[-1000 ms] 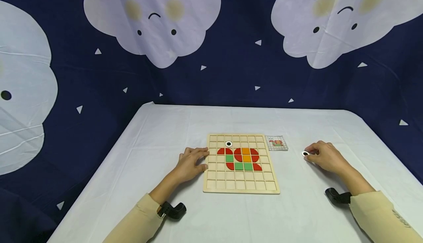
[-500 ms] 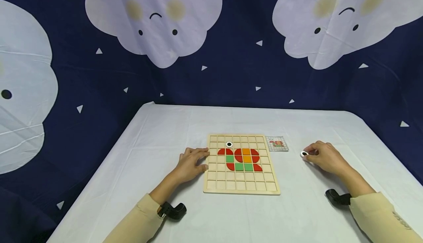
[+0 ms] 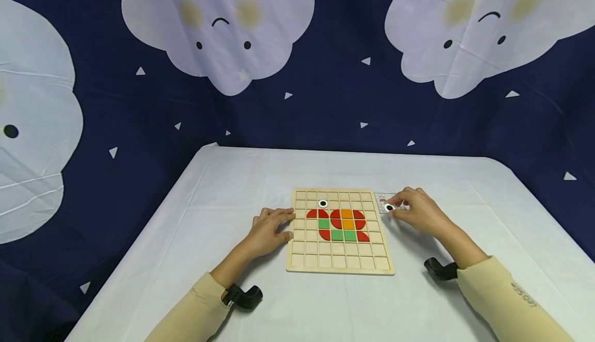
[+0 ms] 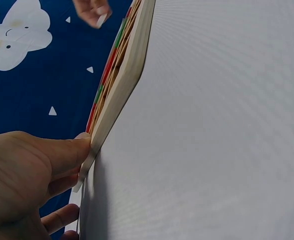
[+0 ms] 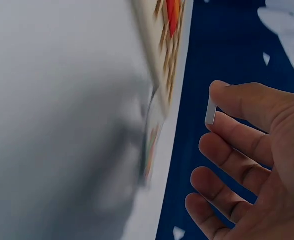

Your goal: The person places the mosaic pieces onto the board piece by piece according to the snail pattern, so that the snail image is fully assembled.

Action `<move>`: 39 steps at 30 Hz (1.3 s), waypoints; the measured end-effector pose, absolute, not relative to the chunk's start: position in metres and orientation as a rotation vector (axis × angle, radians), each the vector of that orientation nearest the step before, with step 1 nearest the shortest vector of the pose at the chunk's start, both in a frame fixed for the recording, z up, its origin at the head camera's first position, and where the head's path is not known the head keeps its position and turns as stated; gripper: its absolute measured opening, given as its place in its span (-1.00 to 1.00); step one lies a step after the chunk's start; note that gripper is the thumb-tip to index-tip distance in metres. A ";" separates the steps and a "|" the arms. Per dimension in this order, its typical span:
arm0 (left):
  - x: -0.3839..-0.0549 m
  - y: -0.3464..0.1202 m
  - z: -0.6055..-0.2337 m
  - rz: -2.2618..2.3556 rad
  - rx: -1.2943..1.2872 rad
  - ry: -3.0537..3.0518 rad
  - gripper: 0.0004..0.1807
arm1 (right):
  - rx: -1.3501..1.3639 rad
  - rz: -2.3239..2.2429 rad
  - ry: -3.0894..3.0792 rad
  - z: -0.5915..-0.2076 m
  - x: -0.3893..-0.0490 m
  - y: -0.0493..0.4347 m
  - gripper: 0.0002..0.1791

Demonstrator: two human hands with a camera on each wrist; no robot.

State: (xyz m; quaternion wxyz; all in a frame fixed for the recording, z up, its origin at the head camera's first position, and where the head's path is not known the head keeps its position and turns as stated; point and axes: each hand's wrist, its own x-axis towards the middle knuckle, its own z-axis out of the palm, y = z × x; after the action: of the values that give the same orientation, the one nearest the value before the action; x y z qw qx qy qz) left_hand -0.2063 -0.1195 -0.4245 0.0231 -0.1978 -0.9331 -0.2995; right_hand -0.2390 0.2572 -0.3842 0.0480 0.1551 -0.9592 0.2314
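A square wooden grid board lies on the table with red, green and orange pieces set in its cells. One white round eye piece with a black centre sits in an upper cell. My left hand rests at the board's left edge, its fingertips and thumb touching the frame. Off the table, beyond the board's right edge, my right hand pinches a second white eye piece between thumb and index finger. In the right wrist view that piece is seen edge-on, the other fingers loosely bent.
A small pattern card lies against the board's upper right side, partly hidden behind my right hand. The white-covered table extends around the board. Behind it hangs a dark blue cloth printed with clouds and triangles.
My right hand has carried the pinched eye piece left from the right side of the table to above the pattern card. The left hand has stayed at the board's edge.
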 end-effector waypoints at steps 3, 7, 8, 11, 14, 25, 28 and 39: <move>-0.206 -0.119 -0.424 -0.927 -0.608 -2.891 -0.50 | 0.520 0.728 -2.918 -0.381 -0.243 0.234 -0.74; -0.206 -0.119 -0.425 -0.927 -0.598 -2.899 -0.50 | 0.576 0.746 -2.939 -0.378 -0.249 0.201 -0.72; -0.206 -0.119 -0.425 -0.928 -0.596 -2.900 -0.50 | 0.589 0.750 -2.942 -0.378 -0.251 0.193 -0.72; -0.206 -0.119 -0.425 -0.932 -0.595 -2.901 -0.50 | 0.646 0.766 -2.940 -0.379 -0.256 0.169 -0.73; -0.207 -0.119 -0.425 -0.935 -0.595 -2.903 -0.50 | 0.707 0.789 -2.930 -0.381 -0.262 0.149 -0.73; -0.207 -0.119 -0.425 -0.935 -0.601 -2.903 -0.50 | 0.714 0.771 -3.001 -0.388 -0.279 0.100 -0.70; -0.207 -0.119 -0.425 -0.928 -0.601 -2.908 -0.51 | 0.688 0.776 -3.027 -0.391 -0.284 0.094 -0.69; -0.208 -0.119 -0.425 -0.913 -0.614 -2.899 -0.50 | 0.676 0.687 -3.078 -0.396 -0.293 0.087 -0.76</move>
State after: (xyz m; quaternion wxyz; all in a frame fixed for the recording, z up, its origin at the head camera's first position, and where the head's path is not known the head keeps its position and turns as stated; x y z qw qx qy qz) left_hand -0.2078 -0.1186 -0.4249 0.0205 -0.1981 -0.9347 -0.2946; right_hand -0.2927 0.0868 -0.3965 -0.0419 0.2093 -0.9535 0.2129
